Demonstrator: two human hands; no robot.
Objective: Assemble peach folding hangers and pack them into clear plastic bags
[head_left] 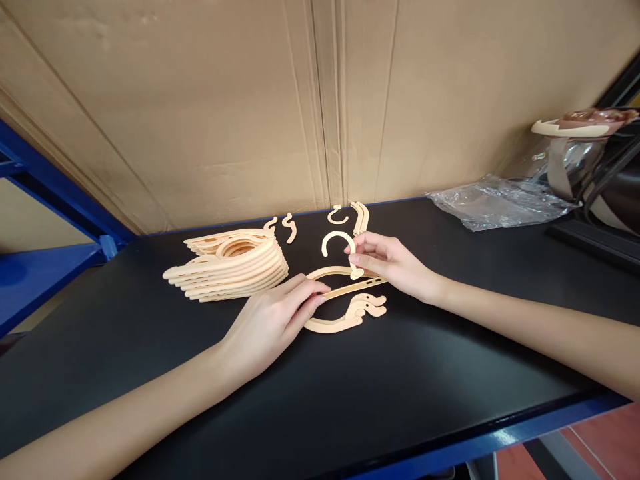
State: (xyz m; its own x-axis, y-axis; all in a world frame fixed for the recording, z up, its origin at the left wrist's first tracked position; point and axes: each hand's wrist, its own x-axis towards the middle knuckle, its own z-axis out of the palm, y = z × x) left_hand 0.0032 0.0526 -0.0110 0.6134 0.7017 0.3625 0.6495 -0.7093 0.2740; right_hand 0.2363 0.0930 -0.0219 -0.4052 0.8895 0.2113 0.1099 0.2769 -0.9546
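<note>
My left hand (273, 319) pinches a cream plastic hanger piece (345, 290) with a curved rim and a straight slotted bar, low over the black table. Between the thumb and fingers of my right hand (393, 263) is a cream hanger hook (339, 235), its round end against the upper right of that piece. Just in front lies another curved cream part (345, 320) with wavy ends and small holes. My fingers hide some of the held piece and of the hook's stem.
A stack of cream hanger pieces (250, 267) stands at the left. Small hooks (339, 217) and curved arms (361, 217) lie near the cardboard wall (225, 120). Clear plastic bags (500, 200) rest at the back right. Blue edging (500, 437) borders the black table (440, 387).
</note>
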